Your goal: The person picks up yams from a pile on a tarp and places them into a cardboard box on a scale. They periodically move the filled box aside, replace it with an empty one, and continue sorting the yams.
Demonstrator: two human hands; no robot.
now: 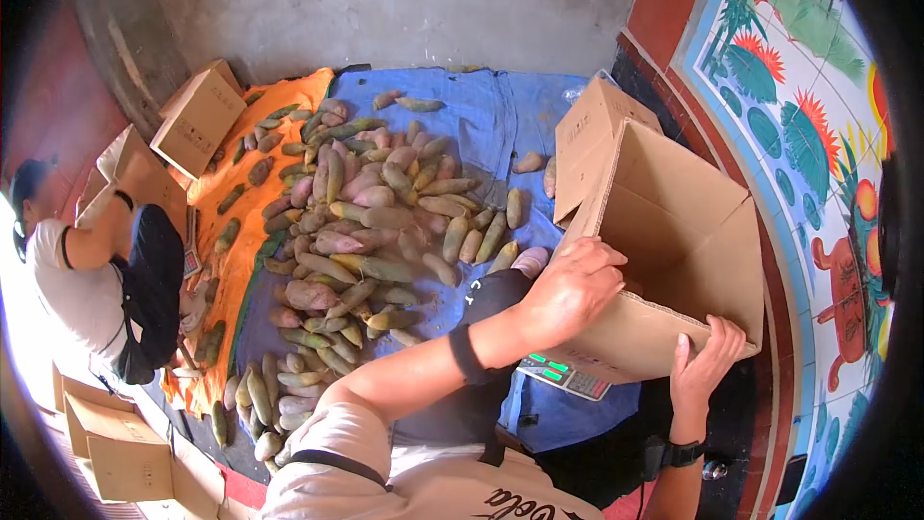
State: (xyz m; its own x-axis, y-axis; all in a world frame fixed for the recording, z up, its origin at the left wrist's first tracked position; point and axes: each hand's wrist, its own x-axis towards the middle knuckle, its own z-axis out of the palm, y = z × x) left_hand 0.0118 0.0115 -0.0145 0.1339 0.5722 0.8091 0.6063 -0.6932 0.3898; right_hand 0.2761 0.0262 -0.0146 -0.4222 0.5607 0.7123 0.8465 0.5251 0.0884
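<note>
A large open cardboard box [674,332] stands tilted at the right, above a digital scale [568,377] with green lit numbers. Bent over the box's near left edge, my left hand [577,291] has its fingers curled together; whether they pinch the cardboard or something small is hidden. My right hand [707,356] grips the near right rim of the box, thumb outside. Inside the box, the visible walls are bare brown cardboard, and part of the bottom is in shadow.
A big pile of green and reddish radishes [375,221] lies on a blue sheet [472,116]. Another box [587,135] stands behind mine. At the left, a co-worker [87,260] crouches beside an orange sheet [252,246] and more boxes [199,122]. A painted tile wall [799,135] borders the right.
</note>
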